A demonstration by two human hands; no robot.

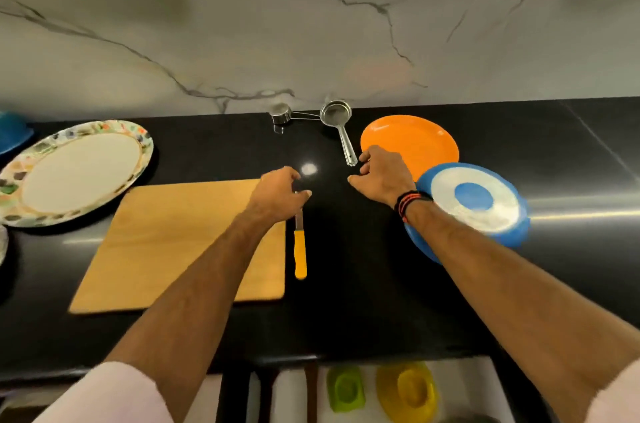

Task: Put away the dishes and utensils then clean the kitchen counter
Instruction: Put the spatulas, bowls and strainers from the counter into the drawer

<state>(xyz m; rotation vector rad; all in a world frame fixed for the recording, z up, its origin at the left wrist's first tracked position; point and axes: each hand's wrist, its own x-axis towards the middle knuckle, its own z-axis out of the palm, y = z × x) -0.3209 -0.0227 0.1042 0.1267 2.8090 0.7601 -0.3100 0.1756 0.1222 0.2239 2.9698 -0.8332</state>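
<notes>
Knife [300, 251] right of board [180, 246] (touching edge).

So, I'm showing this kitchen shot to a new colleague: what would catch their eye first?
Probably the bright orange plate at the back right of the black counter, with the blue and white plate just in front of it. Next, the yellow-handled knife beside the wooden cutting board, under the left hand, and the patterned plate at far left.

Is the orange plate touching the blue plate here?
Cannot tell. In the head view the blue plate overlaps the near edge of the orange plate, but blur and the right hand hide any contact.
</notes>
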